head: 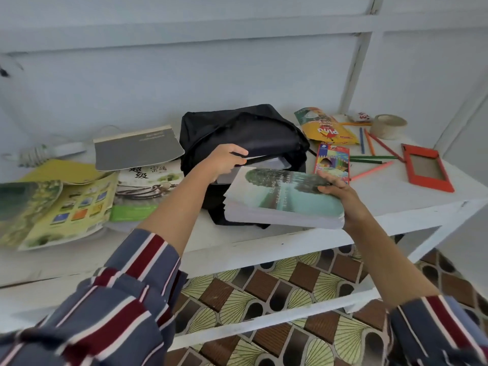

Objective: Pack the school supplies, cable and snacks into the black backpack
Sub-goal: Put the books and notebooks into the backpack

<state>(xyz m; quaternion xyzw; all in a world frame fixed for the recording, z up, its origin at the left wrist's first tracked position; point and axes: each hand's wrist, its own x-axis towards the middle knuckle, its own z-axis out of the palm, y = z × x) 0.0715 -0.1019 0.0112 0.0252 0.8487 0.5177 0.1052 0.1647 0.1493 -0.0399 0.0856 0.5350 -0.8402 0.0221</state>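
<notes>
Head view: one camera is looking down over both arms at a white table [396, 204].
Backpack: the black backpack [245, 133] is sitting mid-table, closer to the back edge, with its top zip gaping toward the person and something pale showing inside the mouth.
Left hand: the left hand [227, 159] is gripping the near lip of the backpack's opening, fingers curled over the edge.
Right hand: the right hand [335, 188] is grasping the right edge of a book [285, 196], thumb lying on the cover and fingers wrapping underneath.
Book: its cover is showing trees over water; it is tilting, with the far end lying at the backpack's mouth and the near end hanging toward the front edge.
Cable: a white cable [39, 153] is lying coiled near the back-left corner.
Other books: a grey book [137, 150], a green book [148, 186] and an open booklet [68, 207] are overlapping along the left half.
Snacks: a yellow snack pouch [327, 130] is lying just beside the backpack on the right, and a small packet [361, 117] is resting by the back edge.
Pencils: a pencil box [332, 162] is lying just behind the right hand, with loose pencils [369, 143] scattering beside it.
Right end: a tape roll [389, 126] and a red frame [426, 167] are sitting toward the right edge.
</notes>
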